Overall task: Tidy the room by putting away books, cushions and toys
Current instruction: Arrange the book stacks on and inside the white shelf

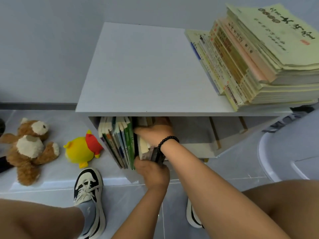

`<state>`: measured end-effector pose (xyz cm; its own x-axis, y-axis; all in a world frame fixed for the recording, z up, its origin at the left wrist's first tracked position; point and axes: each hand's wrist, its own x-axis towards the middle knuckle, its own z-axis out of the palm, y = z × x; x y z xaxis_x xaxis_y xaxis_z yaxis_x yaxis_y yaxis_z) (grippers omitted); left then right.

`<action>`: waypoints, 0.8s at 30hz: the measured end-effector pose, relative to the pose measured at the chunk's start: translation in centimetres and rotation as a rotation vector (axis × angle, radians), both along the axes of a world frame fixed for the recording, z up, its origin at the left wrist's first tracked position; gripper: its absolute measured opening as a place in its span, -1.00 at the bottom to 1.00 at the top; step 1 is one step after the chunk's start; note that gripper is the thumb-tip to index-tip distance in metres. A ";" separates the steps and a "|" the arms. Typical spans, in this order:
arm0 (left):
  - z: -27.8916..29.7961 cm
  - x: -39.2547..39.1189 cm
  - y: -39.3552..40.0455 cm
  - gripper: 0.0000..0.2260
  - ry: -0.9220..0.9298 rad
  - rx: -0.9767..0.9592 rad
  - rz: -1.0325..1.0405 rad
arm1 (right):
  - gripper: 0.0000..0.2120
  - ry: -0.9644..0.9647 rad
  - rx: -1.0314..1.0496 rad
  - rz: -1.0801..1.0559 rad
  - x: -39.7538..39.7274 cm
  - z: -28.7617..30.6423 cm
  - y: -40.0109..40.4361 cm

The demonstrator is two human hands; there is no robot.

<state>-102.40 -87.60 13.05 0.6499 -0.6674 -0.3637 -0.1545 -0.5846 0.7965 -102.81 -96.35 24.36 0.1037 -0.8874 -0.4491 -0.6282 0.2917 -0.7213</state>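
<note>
White shelf point(155, 66): a few books point(145, 149) at six o'clock are clamped by both hands, left hand point(151, 173) fingers below, right hand point(155, 131) fingers curled above.

Both hands, left hand point(151, 171) and right hand point(155, 131), grip books point(148, 150) inside the white shelf point(146, 69).

1. Your row of upright books point(119, 144) stands packed at the left end of the lower shelf, spines facing you, green ones rightmost.
2. A small batch of books point(146, 150) (pale and dark covers) leans just beside that row.
3. A tall stack of yellowish books point(259, 54) lies flat on the shelf top, at its right end.
4. The brown teddy bear point(29, 147) sprawls on the floor; the yellow plush toy point(81, 149) with its red scarf lies between it and the shelf
</note>
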 end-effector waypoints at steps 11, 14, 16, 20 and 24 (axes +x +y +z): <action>15.4 6.5 0.5 -0.77 -1.468 0.330 -1.389 | -0.42 -0.116 -0.111 -0.104 -0.5 -0.7 0.8; 16.2 8.5 0.1 -0.69 -1.792 0.303 -1.524 | -0.60 -0.189 -0.099 -0.103 -0.8 -0.5 1.0; 15.8 9.2 -0.2 -0.65 -1.979 0.244 -1.545 | -0.80 -0.229 -0.100 -0.103 -0.8 -0.8 1.0; 14.6 10.1 -1.7 -0.52 -2.100 0.275 -1.447 | -0.63 -0.375 -0.093 -0.184 -1.4 -1.7 1.1; 14.6 11.0 -3.4 -0.61 -1.924 0.400 -1.393 | -0.38 -0.591 -0.079 -0.332 -2.2 -3.6 4.6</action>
<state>-91.41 -90.96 27.61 -0.3006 -0.9004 -0.3145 -0.5426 0.4326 -0.7201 -105.05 -91.75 20.77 0.0282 -0.9423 -0.3335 -0.0081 0.3334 -0.9427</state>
